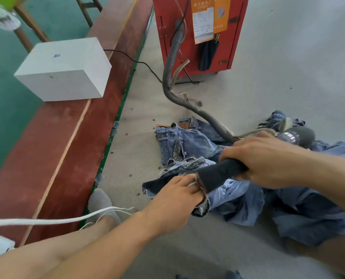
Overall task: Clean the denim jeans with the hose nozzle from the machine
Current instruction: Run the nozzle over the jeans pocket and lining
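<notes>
Crumpled blue denim jeans (189, 143) lie on the grey table, waistband toward the far left. My right hand (268, 160) grips a dark hose nozzle (218, 174), whose mouth points down-left onto the cloth. A grey ribbed hose (173, 63) runs from the nozzle up to the red machine (199, 27) at the back. My left hand (177, 200) pinches a denim edge right beside the nozzle mouth. Part of the jeans is hidden under both hands.
More denim (316, 214) is heaped at the right. A white box (65, 69) stands on a red-brown ledge (71, 150) to the left. A black cable (135, 61) and a white cord (47, 220) cross the left side. Lint specks dot the grey table (268, 77).
</notes>
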A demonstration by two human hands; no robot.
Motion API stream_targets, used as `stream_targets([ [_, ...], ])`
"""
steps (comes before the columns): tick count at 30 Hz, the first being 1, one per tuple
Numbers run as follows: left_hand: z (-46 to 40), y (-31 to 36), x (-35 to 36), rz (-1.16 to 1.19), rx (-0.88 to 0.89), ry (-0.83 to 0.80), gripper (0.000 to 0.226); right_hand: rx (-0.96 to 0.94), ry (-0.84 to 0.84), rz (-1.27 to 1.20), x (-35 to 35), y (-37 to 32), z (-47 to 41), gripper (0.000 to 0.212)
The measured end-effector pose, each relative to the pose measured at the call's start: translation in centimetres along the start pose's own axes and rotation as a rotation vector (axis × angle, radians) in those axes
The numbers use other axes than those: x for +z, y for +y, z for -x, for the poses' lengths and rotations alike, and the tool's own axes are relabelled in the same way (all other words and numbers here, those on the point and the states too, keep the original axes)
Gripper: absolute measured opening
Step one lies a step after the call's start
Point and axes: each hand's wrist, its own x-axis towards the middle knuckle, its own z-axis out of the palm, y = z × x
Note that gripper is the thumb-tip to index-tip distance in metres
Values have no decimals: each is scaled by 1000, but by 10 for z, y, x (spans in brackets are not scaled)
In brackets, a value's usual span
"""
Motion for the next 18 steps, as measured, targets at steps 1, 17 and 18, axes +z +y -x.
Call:
stream_targets([
  [1,0,0,0,-30,19,-8,52,-32,-17,-13,3,-6,0,24],
  [17,12,-8,5,430,-43,-15,42,109,58,-171,13,29,-10,33],
  [18,12,-8,5,439,-43,-24,45,137,74,-250,7,33,-10,37],
])
